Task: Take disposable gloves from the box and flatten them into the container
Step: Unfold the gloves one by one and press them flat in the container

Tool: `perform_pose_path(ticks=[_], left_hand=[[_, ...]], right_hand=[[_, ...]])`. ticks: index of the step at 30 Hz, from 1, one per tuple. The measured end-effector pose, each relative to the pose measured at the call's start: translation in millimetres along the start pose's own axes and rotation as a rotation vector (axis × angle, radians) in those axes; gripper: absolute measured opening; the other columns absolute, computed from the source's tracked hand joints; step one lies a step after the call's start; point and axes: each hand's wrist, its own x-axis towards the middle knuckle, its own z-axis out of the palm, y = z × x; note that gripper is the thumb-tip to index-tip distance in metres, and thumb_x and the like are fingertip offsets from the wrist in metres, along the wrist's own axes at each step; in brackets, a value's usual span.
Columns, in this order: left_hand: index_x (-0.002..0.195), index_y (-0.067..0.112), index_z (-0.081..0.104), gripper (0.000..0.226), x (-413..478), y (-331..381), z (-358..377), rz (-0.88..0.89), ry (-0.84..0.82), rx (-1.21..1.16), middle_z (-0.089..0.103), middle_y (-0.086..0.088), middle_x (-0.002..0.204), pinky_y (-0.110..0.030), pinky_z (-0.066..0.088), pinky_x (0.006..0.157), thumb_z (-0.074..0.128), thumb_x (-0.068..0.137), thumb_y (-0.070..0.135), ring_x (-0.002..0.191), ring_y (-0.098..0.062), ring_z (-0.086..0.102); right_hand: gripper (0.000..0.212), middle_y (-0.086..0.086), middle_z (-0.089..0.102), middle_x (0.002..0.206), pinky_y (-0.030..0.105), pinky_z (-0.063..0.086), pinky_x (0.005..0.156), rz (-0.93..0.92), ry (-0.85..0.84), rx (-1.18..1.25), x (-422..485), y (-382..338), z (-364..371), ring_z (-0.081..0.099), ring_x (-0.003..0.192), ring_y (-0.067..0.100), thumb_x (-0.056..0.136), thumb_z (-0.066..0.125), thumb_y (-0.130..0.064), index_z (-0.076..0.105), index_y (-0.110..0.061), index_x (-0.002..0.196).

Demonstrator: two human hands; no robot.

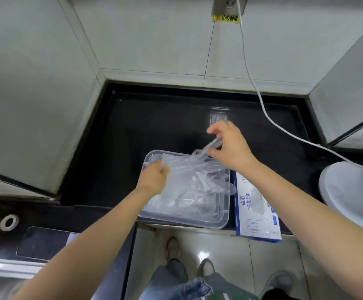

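Observation:
A clear plastic container [223, 215] sits on the black counter near its front edge, with thin transparent gloves lying inside. One transparent glove [187, 165] is stretched over the container between both hands. My left hand [152, 178] grips its left end above the container's left side. My right hand [228, 146] pinches its other end, raised beyond the container's far right corner. The blue-and-white glove box [256, 213] lies flat just right of the container, partly under my right forearm.
A white cable [262, 105] hangs from a wall socket across the counter to a white appliance [349, 191] at the right. Tiled walls enclose the counter on three sides. A dark phone-like slab [44, 243] and a metal ring [9, 222] lie at the lower left.

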Motion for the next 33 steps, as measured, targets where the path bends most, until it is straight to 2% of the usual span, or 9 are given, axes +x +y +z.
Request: perform_pose_path(ticks=[4,8,12,15,20,23,26,30,33], left_hand=[[0.137,0.001,0.041,0.035,2,-3,20,0.093,0.041,0.360,0.063,-0.014,0.118,-0.026,0.038,0.070,0.030,0.104,0.007,0.095,-0.025,0.062],[0.144,0.003,0.030,0.043,8,-3,32,-0.027,-0.004,0.476,0.056,-0.019,0.128,-0.036,0.046,0.082,0.031,0.101,0.004,0.112,-0.034,0.058],[0.151,0.005,0.018,0.054,8,-7,31,-0.121,-0.117,0.517,0.055,-0.017,0.131,-0.037,0.047,0.093,0.033,0.099,0.001,0.118,-0.033,0.056],[0.145,0.005,0.021,0.058,8,-4,33,-0.119,-0.064,0.582,0.051,-0.018,0.131,-0.034,0.048,0.087,0.045,0.093,-0.003,0.117,-0.031,0.056],[0.110,0.010,0.054,0.048,8,9,42,0.416,0.206,0.824,0.055,-0.009,0.101,-0.031,0.047,0.067,0.070,0.067,-0.004,0.088,-0.025,0.060],[0.138,0.009,0.037,0.054,15,5,50,0.289,-0.101,0.770,0.051,-0.013,0.128,-0.035,0.047,0.081,0.057,0.088,0.005,0.111,-0.030,0.058],[0.152,0.011,0.010,0.098,17,-10,52,-0.028,-0.357,0.627,0.024,-0.017,0.151,-0.034,0.047,0.096,0.075,0.082,0.034,0.131,-0.030,0.044],[0.147,0.018,0.011,0.104,19,-18,56,-0.016,-0.394,0.756,0.019,-0.012,0.142,-0.034,0.049,0.095,0.079,0.073,0.044,0.121,-0.026,0.043],[0.141,0.019,0.016,0.096,20,-22,61,0.009,-0.334,0.840,0.021,-0.009,0.134,-0.031,0.050,0.089,0.078,0.073,0.043,0.118,-0.025,0.039]], right_hand=[[0.019,-0.001,0.059,0.096,0.017,0.045,0.075,-0.303,-0.118,0.130,-8,-21,31,0.058,0.081,0.010,0.083,0.066,-0.006,0.066,-0.018,0.097],[0.052,0.008,0.053,0.130,0.037,0.049,0.093,0.004,-0.708,-0.165,-20,6,88,0.059,0.106,0.024,0.094,0.060,-0.016,0.044,-0.024,0.142],[0.076,0.012,0.040,0.145,0.035,0.049,0.091,0.197,-0.908,-0.332,-32,28,114,0.058,0.111,0.029,0.098,0.052,-0.026,0.004,-0.034,0.157],[0.076,0.009,0.044,0.139,0.034,0.050,0.085,0.230,-0.938,-0.318,-35,30,122,0.059,0.105,0.026,0.097,0.051,-0.024,0.004,-0.034,0.156],[0.080,0.005,0.049,0.109,0.032,0.049,0.070,0.233,-0.963,-0.330,-29,30,123,0.060,0.085,0.023,0.095,0.051,-0.020,0.002,-0.032,0.156],[0.083,0.009,0.053,0.112,0.036,0.054,0.075,0.237,-0.986,-0.315,-28,30,122,0.064,0.088,0.025,0.093,0.054,-0.017,0.001,-0.032,0.156],[0.082,0.010,0.057,0.127,0.035,0.055,0.081,0.254,-0.931,-0.270,-27,31,120,0.064,0.097,0.026,0.093,0.054,-0.014,0.006,-0.034,0.156],[0.044,-0.003,0.056,0.093,0.031,0.048,0.079,0.236,-0.658,-0.023,-28,27,123,0.057,0.087,0.020,0.093,0.055,-0.010,0.046,-0.022,0.135],[0.055,0.007,0.057,0.115,0.031,0.047,0.079,0.350,-0.771,-0.047,-33,28,128,0.057,0.097,0.024,0.092,0.057,-0.012,0.035,-0.018,0.141]])
